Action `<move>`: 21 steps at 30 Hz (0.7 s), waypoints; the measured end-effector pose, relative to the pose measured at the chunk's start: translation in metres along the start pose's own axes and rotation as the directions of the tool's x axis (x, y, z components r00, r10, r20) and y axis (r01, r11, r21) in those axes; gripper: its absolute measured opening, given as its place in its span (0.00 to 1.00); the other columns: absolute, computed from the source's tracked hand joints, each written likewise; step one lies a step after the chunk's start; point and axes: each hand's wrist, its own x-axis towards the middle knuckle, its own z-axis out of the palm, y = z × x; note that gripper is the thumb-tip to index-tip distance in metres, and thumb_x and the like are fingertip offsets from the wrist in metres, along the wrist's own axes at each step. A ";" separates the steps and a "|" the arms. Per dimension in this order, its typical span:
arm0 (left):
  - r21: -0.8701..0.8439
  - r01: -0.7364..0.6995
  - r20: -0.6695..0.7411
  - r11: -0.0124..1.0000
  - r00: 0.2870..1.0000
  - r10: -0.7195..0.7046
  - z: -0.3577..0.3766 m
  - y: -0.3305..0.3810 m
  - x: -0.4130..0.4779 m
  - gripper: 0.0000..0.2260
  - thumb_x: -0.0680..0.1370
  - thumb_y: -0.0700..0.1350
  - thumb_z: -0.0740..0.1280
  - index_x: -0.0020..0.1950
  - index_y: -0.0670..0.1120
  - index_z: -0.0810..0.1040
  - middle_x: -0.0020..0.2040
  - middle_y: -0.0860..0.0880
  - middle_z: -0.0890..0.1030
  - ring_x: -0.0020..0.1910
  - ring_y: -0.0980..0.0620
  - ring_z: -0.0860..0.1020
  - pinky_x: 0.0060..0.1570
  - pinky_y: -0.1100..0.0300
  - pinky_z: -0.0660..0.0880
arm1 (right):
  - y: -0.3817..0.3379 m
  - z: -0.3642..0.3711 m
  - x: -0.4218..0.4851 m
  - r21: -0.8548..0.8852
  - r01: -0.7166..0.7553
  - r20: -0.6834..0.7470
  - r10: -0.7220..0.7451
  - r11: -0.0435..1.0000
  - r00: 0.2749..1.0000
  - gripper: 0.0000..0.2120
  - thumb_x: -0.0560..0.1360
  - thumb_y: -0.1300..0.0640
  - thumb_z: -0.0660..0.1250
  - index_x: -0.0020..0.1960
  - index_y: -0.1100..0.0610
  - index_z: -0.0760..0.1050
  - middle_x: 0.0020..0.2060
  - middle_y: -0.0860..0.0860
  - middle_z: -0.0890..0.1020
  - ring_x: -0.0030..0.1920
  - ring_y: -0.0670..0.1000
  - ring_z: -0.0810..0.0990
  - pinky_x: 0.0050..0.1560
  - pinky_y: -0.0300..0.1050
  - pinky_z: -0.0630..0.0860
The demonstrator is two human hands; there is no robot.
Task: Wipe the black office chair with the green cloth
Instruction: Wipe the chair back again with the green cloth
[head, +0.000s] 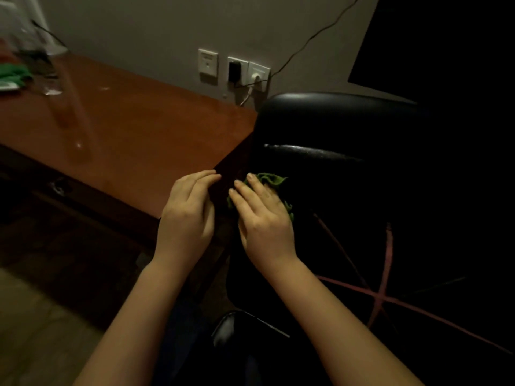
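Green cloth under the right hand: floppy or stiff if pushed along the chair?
Probably floppy: the green cloth bunches into folds beyond the right hand pressing it. Likely light: its thin edges stand up in creases. The black office chair looks glossy, so it may slide easily, crumpling rather than staying flat.

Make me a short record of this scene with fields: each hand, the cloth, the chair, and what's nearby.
left: left hand, fingers straight, at the corner of the desk, holding nothing
right: right hand, flat on the green cloth, pressing it down
cloth: bunched under the fingers, on the chair's left edge
chair: black chair, close beside the desk
nearby: wall sockets with cables plugged in
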 end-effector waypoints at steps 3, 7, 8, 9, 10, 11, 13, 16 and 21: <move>-0.012 -0.006 0.019 1.000 1.000 0.006 0.002 -0.001 -0.002 0.16 0.77 0.34 0.61 0.64 0.38 0.76 0.62 0.42 0.78 0.63 0.44 0.74 0.65 0.57 0.68 | 0.001 0.003 -0.008 -0.015 0.051 0.055 -0.050 0.999 0.997 0.16 0.72 0.64 0.70 0.60 0.61 0.81 0.61 0.55 0.80 0.67 0.55 0.75 0.67 0.50 0.69; -0.022 -0.009 0.028 1.000 1.000 0.010 0.007 0.003 -0.003 0.16 0.77 0.37 0.59 0.64 0.38 0.76 0.61 0.43 0.78 0.63 0.45 0.74 0.65 0.57 0.69 | 0.009 -0.003 -0.010 -0.015 0.074 0.069 -0.073 0.997 0.995 0.14 0.75 0.62 0.63 0.59 0.61 0.81 0.61 0.56 0.81 0.66 0.56 0.75 0.66 0.50 0.70; -0.022 -0.012 0.028 1.000 1.000 0.013 0.008 0.004 -0.002 0.16 0.78 0.37 0.59 0.64 0.38 0.76 0.61 0.43 0.78 0.63 0.45 0.74 0.65 0.57 0.68 | 0.011 -0.006 -0.010 -0.005 0.073 0.061 -0.072 0.997 0.995 0.15 0.75 0.63 0.62 0.58 0.61 0.81 0.60 0.56 0.81 0.66 0.56 0.75 0.66 0.51 0.70; -0.022 -0.016 0.030 1.000 0.999 0.016 0.009 0.007 -0.002 0.16 0.78 0.36 0.59 0.64 0.38 0.76 0.61 0.43 0.78 0.63 0.45 0.74 0.65 0.57 0.68 | 0.014 -0.009 -0.012 0.003 0.071 0.048 -0.071 0.998 0.996 0.15 0.76 0.63 0.61 0.58 0.62 0.81 0.60 0.57 0.80 0.66 0.57 0.75 0.66 0.52 0.70; -0.022 -0.018 0.033 1.000 0.999 0.019 0.011 0.010 -0.002 0.15 0.78 0.35 0.60 0.64 0.38 0.76 0.62 0.43 0.78 0.63 0.45 0.74 0.65 0.57 0.68 | 0.018 -0.013 -0.013 0.008 0.066 0.029 -0.067 0.998 0.997 0.15 0.76 0.64 0.61 0.59 0.63 0.81 0.61 0.57 0.80 0.66 0.57 0.75 0.66 0.52 0.70; -0.024 -0.019 0.036 1.000 0.999 0.020 0.014 0.013 -0.001 0.15 0.78 0.34 0.61 0.64 0.38 0.76 0.62 0.43 0.78 0.63 0.45 0.74 0.65 0.58 0.68 | 0.023 -0.017 -0.015 0.011 0.060 0.010 -0.060 0.998 0.998 0.15 0.76 0.65 0.61 0.59 0.63 0.80 0.61 0.57 0.80 0.66 0.58 0.75 0.66 0.53 0.71; -0.033 -0.022 0.038 0.999 0.999 0.023 0.019 0.024 0.002 0.16 0.78 0.34 0.61 0.64 0.38 0.76 0.62 0.43 0.78 0.64 0.45 0.73 0.66 0.59 0.68 | 0.038 -0.031 -0.018 0.007 0.026 -0.041 -0.026 1.000 0.999 0.17 0.73 0.69 0.62 0.60 0.64 0.79 0.62 0.58 0.79 0.67 0.58 0.75 0.67 0.54 0.71; -0.063 -0.057 0.045 0.996 0.997 0.060 0.030 0.048 0.008 0.17 0.78 0.37 0.60 0.67 0.39 0.75 0.65 0.43 0.76 0.66 0.46 0.72 0.68 0.61 0.65 | 0.068 -0.060 -0.021 -0.023 -0.057 -0.161 0.053 0.998 0.986 0.20 0.71 0.72 0.60 0.61 0.65 0.79 0.63 0.58 0.79 0.67 0.58 0.74 0.68 0.55 0.70; -0.091 -0.217 0.024 0.972 0.975 0.220 0.059 0.101 0.016 0.18 0.78 0.34 0.62 0.68 0.37 0.74 0.69 0.41 0.73 0.70 0.42 0.69 0.71 0.51 0.65 | 0.110 -0.107 -0.042 -0.098 -0.163 -0.249 0.135 0.982 0.959 0.22 0.71 0.75 0.60 0.62 0.65 0.78 0.63 0.58 0.78 0.67 0.59 0.73 0.68 0.57 0.70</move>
